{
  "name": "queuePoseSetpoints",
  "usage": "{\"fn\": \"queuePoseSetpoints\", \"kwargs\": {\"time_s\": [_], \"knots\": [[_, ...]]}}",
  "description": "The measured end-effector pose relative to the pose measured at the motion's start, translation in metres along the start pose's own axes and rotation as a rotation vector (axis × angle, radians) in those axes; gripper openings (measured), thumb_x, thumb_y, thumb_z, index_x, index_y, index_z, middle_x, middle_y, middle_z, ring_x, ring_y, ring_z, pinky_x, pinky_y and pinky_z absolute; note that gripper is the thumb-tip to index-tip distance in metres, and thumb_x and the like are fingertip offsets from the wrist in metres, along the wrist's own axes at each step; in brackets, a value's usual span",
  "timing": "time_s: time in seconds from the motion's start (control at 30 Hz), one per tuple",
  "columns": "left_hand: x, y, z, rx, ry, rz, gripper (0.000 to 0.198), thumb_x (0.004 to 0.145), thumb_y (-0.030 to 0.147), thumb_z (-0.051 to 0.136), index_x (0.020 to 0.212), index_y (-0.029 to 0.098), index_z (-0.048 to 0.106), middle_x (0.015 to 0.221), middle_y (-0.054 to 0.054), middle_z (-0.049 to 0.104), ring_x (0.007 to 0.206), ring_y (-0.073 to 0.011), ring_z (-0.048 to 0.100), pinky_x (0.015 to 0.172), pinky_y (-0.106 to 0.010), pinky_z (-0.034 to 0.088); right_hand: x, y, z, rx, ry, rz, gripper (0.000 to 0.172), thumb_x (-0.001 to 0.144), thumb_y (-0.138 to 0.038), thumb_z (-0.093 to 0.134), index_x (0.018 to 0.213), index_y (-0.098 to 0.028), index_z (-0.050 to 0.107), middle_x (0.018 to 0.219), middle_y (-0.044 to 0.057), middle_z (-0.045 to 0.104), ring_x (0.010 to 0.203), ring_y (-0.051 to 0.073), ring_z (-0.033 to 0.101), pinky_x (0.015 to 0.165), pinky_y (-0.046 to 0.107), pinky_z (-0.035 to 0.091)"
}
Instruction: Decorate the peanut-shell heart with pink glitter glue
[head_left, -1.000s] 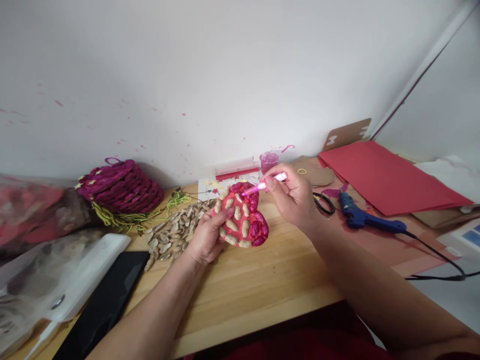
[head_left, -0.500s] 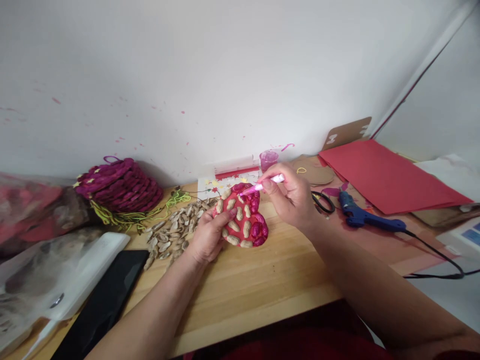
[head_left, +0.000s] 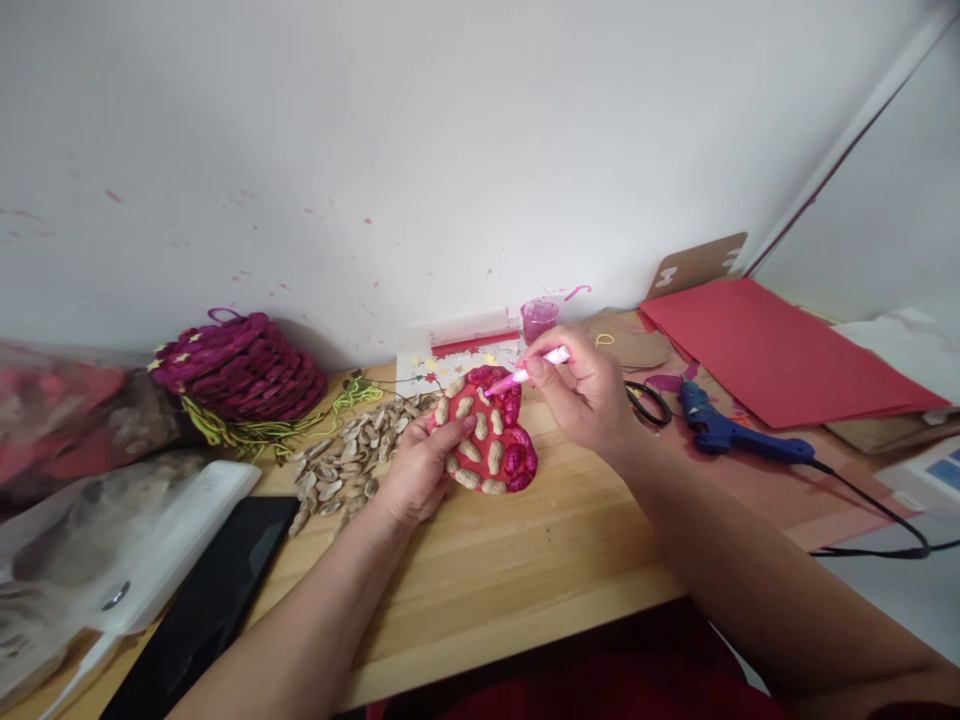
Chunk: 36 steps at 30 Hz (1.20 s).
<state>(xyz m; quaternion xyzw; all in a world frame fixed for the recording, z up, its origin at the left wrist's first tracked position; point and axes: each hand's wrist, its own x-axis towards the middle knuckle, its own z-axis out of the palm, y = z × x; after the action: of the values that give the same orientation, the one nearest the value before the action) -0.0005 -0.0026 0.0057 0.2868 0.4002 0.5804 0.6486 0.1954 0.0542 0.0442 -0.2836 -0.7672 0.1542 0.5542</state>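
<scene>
My left hand (head_left: 420,468) grips the left side of a red gourd-shaped cutout (head_left: 481,468), thumb on top, holding it above the table. Peanut shells (head_left: 469,450) are stuck over its face. Those along the right edge and top are glossy magenta (head_left: 517,462); the others are plain tan. In my right hand (head_left: 583,395) is a slim paintbrush (head_left: 553,356) with a white handle, pinched between thumb and fingers. Its pink end touches or nearly touches a shell near the cutout's top. Left of the cutout lies a heap of loose peanut shells (head_left: 346,455).
Behind stands a cup of pink paint (head_left: 538,318). At right are a blue glue gun (head_left: 742,440) with its cord, black tape (head_left: 648,404) and red sheets (head_left: 780,350). A stack of magenta pieces (head_left: 247,368), a black phone-like slab (head_left: 210,610) and plastic bags (head_left: 60,420) are at left.
The brush's pink end has shifted slightly right and down on the upper shells. My left hand still holds the cutout in nearly the same place.
</scene>
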Motion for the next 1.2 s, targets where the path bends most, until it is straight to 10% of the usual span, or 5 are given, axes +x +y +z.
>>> {"fn": "queuePoseSetpoints", "kwargs": {"time_s": [1.2], "knots": [[0.0012,0.0015,-0.0013,0.117,0.073,-0.017,0.044,0.053,0.032,0.100,0.086,0.012,0.079,0.071,-0.008,0.081,0.055,-0.0213,0.073,0.056,-0.031,0.062,-0.0006,0.0018,0.0013,-0.100,-0.028,-0.119,0.010,0.104,-0.029,0.059,0.096,-0.025,0.064,0.089,0.003,0.072,0.087,0.021,0.067,0.081,0.040,0.050]]}}
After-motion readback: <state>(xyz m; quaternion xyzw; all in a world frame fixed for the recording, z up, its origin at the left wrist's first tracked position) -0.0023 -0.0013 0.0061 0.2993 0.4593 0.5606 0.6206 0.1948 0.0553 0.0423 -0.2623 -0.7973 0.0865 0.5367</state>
